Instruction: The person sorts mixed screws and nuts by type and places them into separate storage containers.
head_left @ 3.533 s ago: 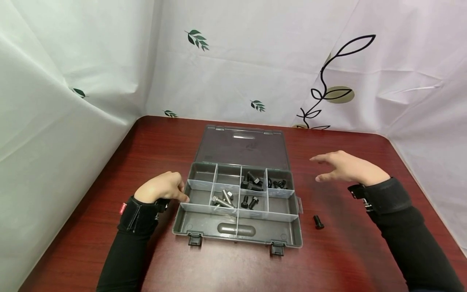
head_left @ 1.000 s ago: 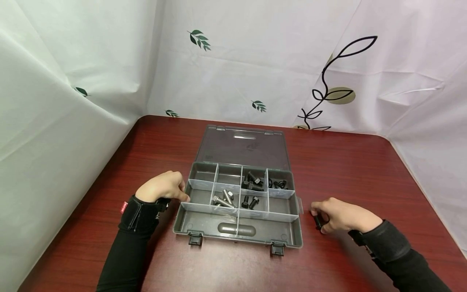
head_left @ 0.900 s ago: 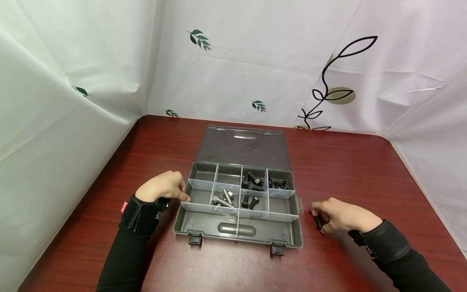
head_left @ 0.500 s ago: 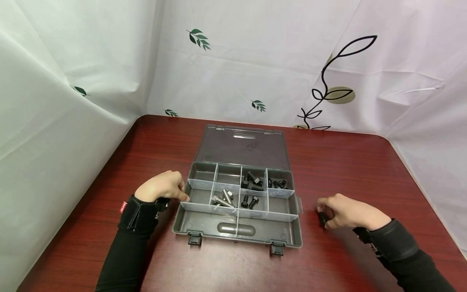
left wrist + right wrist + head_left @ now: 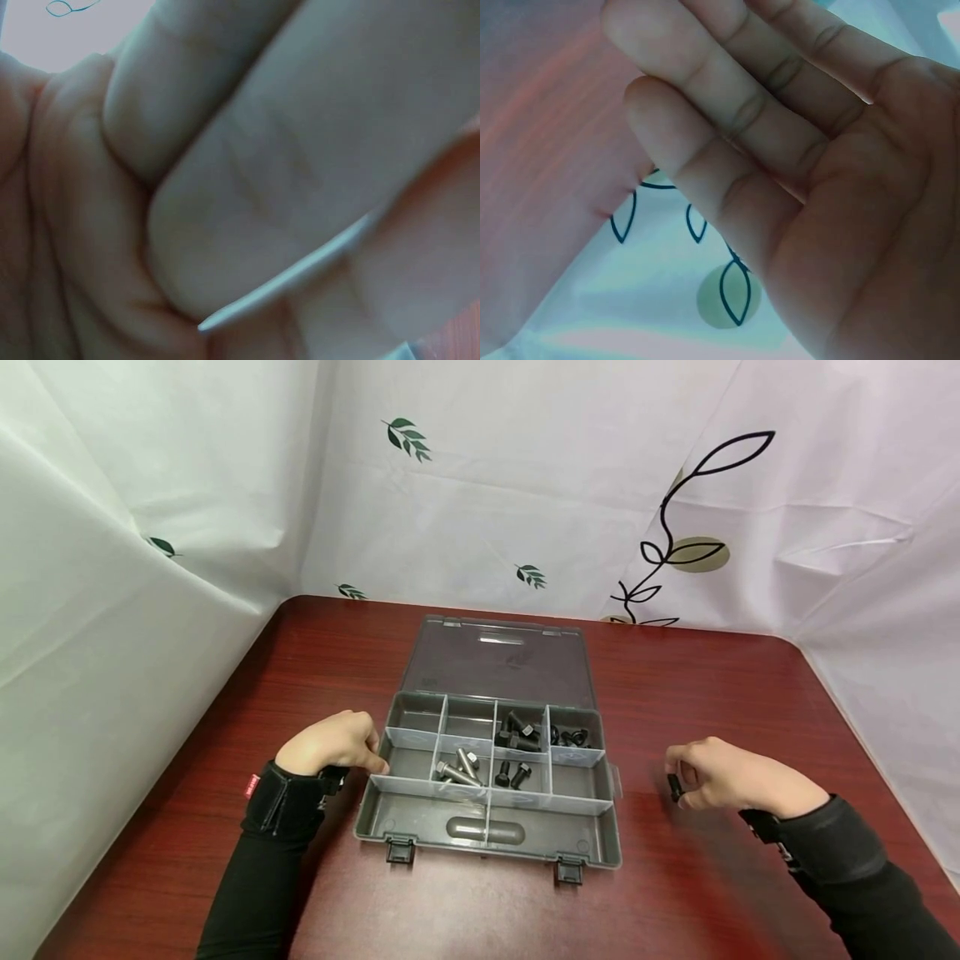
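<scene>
A grey plastic compartment box (image 5: 550,853) stands on the table with its see-through lid (image 5: 498,662) laid back. At its left wall my left hand (image 5: 330,745) grips the edge, the thumb reaching inside; curled fingers (image 5: 247,187) fill the left wrist view. To the right of the box, my right hand (image 5: 738,777) pinches a black bolt (image 5: 676,787) between thumb and fingers. The bolt is partly covered by them and out of sight in the right wrist view. Silver bolts (image 5: 459,770) and black bolts (image 5: 512,774) lie in middle-row compartments.
Larger dark bolts (image 5: 520,733) and small black ring-like pieces (image 5: 573,738) fill two back-row compartments. Two black latches (image 5: 568,871) hang from the box's front. White patterned cloth (image 5: 465,493) closes off the back and sides of the red-brown table (image 5: 720,893).
My right hand came down to the bolt lying on the table, took hold of it and has since shifted with it away from me and rightward. The left hand stays at the box.
</scene>
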Tool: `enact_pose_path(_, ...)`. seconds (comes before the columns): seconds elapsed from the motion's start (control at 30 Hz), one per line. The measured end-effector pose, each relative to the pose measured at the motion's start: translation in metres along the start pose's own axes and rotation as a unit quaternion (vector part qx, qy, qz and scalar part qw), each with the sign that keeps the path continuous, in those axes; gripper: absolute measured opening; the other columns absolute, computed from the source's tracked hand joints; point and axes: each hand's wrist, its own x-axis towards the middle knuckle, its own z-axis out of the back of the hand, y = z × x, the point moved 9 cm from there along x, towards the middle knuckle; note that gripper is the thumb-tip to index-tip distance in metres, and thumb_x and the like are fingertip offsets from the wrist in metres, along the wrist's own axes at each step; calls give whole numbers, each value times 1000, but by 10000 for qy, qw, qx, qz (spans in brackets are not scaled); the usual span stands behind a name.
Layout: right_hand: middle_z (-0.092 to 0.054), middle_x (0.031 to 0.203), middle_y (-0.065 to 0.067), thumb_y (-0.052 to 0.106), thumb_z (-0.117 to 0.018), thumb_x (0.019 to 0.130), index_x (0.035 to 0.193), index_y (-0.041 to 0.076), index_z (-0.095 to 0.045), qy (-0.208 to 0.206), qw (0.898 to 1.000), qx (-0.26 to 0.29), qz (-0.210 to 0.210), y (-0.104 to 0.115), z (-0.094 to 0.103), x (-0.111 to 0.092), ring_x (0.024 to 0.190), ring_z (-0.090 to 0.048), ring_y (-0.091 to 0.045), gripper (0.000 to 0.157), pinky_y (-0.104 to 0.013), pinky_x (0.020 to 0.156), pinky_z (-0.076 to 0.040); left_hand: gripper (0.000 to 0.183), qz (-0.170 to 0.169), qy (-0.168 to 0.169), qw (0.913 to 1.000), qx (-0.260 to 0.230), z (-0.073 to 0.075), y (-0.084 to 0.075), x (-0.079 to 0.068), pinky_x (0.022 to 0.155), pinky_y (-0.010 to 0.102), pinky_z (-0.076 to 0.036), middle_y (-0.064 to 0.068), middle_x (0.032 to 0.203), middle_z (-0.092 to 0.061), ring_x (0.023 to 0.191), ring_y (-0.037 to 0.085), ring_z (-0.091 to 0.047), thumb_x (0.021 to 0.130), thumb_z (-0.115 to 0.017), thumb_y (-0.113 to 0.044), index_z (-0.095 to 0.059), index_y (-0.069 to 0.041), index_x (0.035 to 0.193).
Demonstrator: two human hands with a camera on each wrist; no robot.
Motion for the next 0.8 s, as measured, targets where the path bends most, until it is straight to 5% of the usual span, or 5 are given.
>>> enact_pose_path(0.8, -42, 68, 9, 14, -71, 66, 80, 16, -51, -308, 9975, -543, 343, 31, 37, 20, 62, -37, -1, 25, -26, 56, -36, 32, 76, 31, 10000, 43, -1, 3, 1, 56, 29, -34, -8, 54, -38, 58, 12, -40, 71, -73, -33, -50, -18, 55)
